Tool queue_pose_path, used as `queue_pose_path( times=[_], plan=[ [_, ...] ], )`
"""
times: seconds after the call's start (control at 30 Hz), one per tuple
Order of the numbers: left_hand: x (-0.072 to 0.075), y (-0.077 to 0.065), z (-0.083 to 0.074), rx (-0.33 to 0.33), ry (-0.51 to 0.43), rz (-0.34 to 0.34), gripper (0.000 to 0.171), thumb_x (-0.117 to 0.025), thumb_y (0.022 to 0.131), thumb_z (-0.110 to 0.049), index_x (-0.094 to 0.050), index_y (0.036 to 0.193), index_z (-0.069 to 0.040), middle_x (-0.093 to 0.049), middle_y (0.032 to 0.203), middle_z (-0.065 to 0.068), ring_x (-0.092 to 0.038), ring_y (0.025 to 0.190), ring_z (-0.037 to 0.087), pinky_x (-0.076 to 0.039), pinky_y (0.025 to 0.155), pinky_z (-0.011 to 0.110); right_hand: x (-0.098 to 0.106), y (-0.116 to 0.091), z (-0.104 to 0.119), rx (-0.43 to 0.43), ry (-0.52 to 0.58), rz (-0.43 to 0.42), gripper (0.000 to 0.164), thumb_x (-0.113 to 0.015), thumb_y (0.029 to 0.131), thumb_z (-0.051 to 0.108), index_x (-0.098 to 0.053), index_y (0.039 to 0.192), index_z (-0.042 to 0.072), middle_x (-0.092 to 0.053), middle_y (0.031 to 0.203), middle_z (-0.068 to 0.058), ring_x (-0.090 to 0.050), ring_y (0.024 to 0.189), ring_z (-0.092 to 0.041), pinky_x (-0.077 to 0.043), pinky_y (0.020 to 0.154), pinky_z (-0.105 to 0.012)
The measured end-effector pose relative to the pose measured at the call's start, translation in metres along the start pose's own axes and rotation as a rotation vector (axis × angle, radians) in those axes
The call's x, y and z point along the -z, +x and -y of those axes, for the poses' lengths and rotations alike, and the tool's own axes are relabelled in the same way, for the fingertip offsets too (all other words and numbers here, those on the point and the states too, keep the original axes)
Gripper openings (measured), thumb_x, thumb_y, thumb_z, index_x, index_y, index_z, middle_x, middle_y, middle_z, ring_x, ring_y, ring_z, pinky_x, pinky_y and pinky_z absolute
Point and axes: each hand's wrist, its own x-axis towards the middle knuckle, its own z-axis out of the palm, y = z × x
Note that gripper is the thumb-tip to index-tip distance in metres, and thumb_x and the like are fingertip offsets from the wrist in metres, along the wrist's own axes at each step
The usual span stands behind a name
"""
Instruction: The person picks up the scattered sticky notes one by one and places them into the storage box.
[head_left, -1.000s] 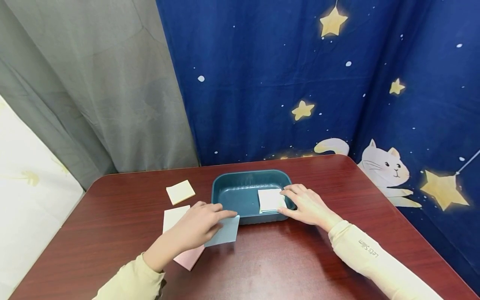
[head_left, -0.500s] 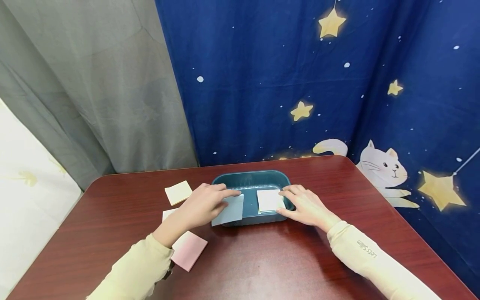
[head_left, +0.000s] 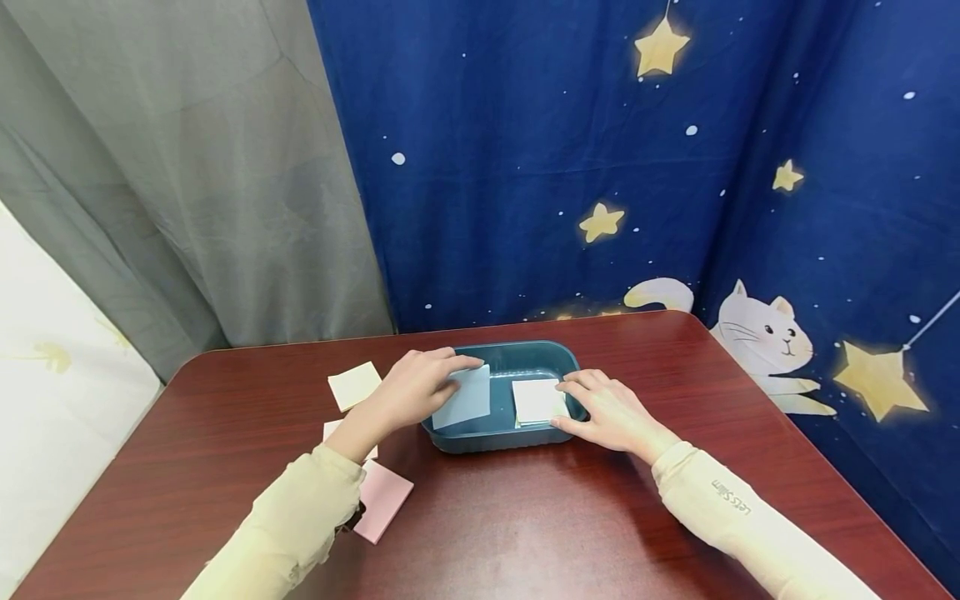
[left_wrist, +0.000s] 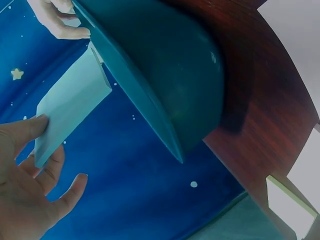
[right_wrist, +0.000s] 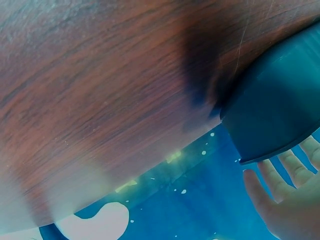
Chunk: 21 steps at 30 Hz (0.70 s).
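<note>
My left hand pinches a light blue sticky-note pad over the left part of a dark teal bin. In the left wrist view the pad hangs tilted from the thumb and fingers, beside the bin's rim. My right hand reaches over the bin's right end with fingers mostly straight. Its fingertips lie at the right edge of a stack of sticky notes, white on top, inside the bin. In the right wrist view, the rim hides the tips of the right fingers.
Left of the bin, a pale yellow pad lies on the dark red table. Nearer to me are a whitish pad, partly under the left forearm, and a pink pad. Curtains hang behind the table.
My left hand has moved forward, bringing the blue pad from in front of the bin to over its left part. More of the pink pad shows. The right hand has stayed put.
</note>
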Motion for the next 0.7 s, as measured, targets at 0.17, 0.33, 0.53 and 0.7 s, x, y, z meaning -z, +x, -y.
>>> queue_pose_path(
  times=[0.17,0.33,0.53,0.7],
  plan=[
    [-0.007,0.004,0.003,0.037,-0.021,0.019,0.037,-0.060,0.078,-0.003,-0.061,0.113,-0.015,-0.060,0.092,0.002,-0.049,0.064,0.011,-0.037,0.054,0.025,-0.001,0.000,0.000,0.002,0.001,-0.001,0.055,-0.052,0.079,0.056,-0.059,0.113,0.013,-0.051,0.113,-0.003,-0.045,0.105,-0.021,-0.041,0.078,-0.042],
    [-0.017,0.006,0.008,0.069,-0.036,0.057,0.036,-0.060,0.079,-0.005,-0.060,0.114,-0.015,-0.060,0.098,0.003,-0.053,0.072,0.013,-0.040,0.058,0.028,0.000,0.000,0.000,0.003,0.002,-0.003,0.056,-0.053,0.079,0.056,-0.059,0.113,0.012,-0.051,0.113,-0.004,-0.045,0.105,-0.022,-0.041,0.078,-0.042],
    [-0.030,0.009,0.011,0.108,-0.067,0.112,0.035,-0.058,0.081,-0.005,-0.060,0.115,-0.016,-0.059,0.104,0.003,-0.056,0.085,0.014,-0.043,0.066,0.031,0.000,0.000,0.000,-0.001,0.006,-0.003,0.057,-0.052,0.079,0.057,-0.060,0.113,0.012,-0.051,0.114,-0.004,-0.044,0.105,-0.022,-0.041,0.079,-0.042],
    [-0.038,0.010,0.013,0.155,-0.112,0.162,0.035,-0.056,0.083,-0.006,-0.059,0.116,-0.016,-0.058,0.107,0.003,-0.054,0.087,0.014,-0.042,0.070,0.032,-0.001,0.000,0.000,0.006,0.007,-0.007,0.056,-0.052,0.079,0.057,-0.060,0.112,0.013,-0.052,0.113,-0.004,-0.045,0.104,-0.021,-0.041,0.078,-0.041]
  ],
)
